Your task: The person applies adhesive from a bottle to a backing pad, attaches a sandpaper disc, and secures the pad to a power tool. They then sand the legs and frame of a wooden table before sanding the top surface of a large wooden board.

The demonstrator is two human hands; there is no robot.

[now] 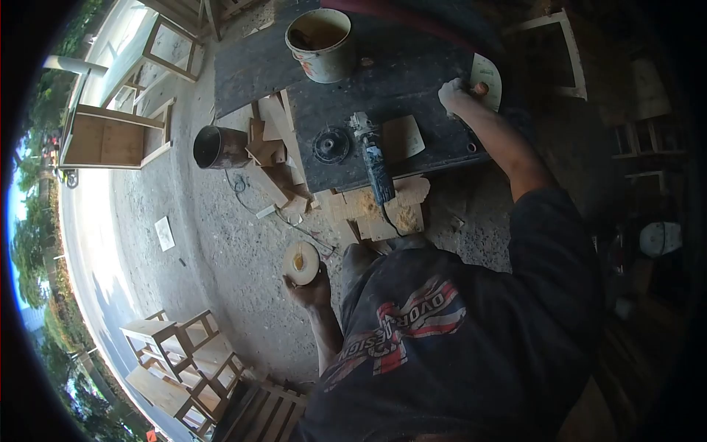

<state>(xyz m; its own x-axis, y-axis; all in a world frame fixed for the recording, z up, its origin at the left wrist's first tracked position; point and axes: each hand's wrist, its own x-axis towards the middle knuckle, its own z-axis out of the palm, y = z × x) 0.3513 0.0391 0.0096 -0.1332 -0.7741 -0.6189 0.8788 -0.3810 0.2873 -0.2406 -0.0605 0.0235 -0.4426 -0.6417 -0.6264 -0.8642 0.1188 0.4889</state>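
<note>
The round pale disc with a yellow-brown centre [301, 262] rests in the left hand [311, 289], fingers cupped closed beneath it, below the dark slab desk [420, 81]. At the desk's right edge, the right hand [455, 96] has its fingers closed on a small brown handle [480, 88]. A blue-bodied angle grinder [373, 158] lies on the desk's near edge.

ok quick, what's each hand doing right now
left hand: closed on a round pale disc
right hand: closed on a small brown handle, by a pale sheet

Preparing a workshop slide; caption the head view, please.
Left hand holds a round disc; right hand touches a pale sheet on the dark bench, near an angle grinder.
</note>
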